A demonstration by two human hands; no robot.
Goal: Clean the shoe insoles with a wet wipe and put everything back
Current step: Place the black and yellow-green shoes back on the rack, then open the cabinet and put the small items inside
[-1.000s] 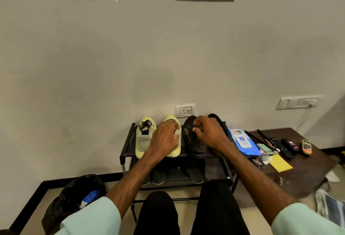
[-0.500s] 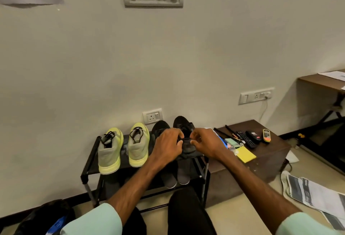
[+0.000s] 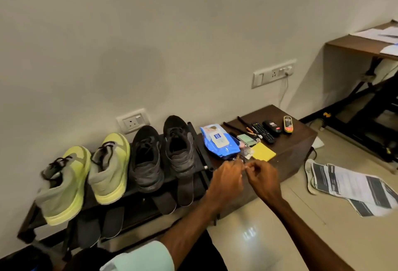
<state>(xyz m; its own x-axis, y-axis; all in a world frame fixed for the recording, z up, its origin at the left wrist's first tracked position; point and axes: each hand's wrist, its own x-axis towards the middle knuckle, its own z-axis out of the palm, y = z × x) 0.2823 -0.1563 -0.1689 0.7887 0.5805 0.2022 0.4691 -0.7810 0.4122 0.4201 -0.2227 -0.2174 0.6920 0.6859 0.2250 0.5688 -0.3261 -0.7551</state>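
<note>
Two yellow-green shoes [image 3: 64, 184] [image 3: 109, 167] and two black shoes [image 3: 146, 158] [image 3: 178, 146] stand on the top of a black shoe rack [image 3: 202, 152]. Dark insoles [image 3: 185, 186] [image 3: 112, 221] lean on the lower shelf under them. A blue wet wipe pack [image 3: 219, 141] lies on the left end of a low brown table [image 3: 297, 141]. My left hand [image 3: 226, 177] and my right hand [image 3: 262, 176] hover close together just in front of the pack, fingers loosely curled. I see nothing held in either; both are blurred.
On the table lie a yellow pad [image 3: 263, 152], a green card, remotes [image 3: 263, 132], pens and a small yellow-black device [image 3: 288, 124]. Newspaper sheets [image 3: 353, 186] lie on the floor at right. A desk [image 3: 366, 44] stands at far right. Wall sockets sit above the rack and the table.
Both hands have left the black shoes and moved right to the table, in front of the wipe pack. The view has swung right and down.
</note>
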